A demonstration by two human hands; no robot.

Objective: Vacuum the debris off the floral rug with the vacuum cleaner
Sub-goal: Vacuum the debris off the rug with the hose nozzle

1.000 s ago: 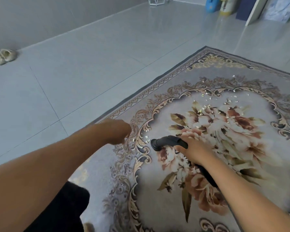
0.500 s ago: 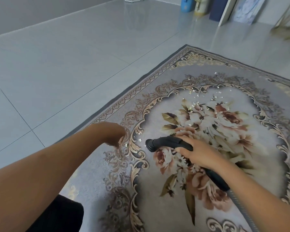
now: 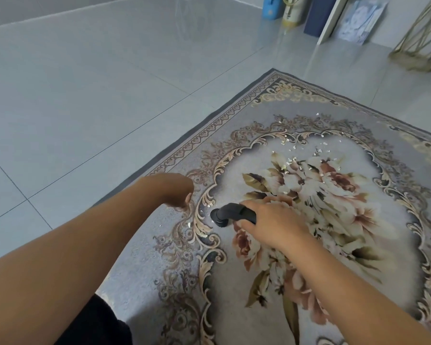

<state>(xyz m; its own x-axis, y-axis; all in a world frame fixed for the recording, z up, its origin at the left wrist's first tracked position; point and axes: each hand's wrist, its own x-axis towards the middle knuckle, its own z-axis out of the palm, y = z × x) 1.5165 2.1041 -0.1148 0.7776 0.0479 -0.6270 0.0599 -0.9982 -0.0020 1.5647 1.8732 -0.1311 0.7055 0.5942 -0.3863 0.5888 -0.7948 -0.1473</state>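
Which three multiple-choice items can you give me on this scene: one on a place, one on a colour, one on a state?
1. Where does most debris lie?
A. on the tiles
B. on the rug, beyond the nozzle
C. on a shoe

2. What colour is the nozzle?
A. black
B. white
C. red

3. What is the right hand doing?
A. hanging free
B. pressing flat on the tiles
C. gripping the nozzle

Answers:
1 B: pale flakes dot the rug farther off than the nozzle.
2 A: its curved tube is black.
3 C: the fingers curl round it.
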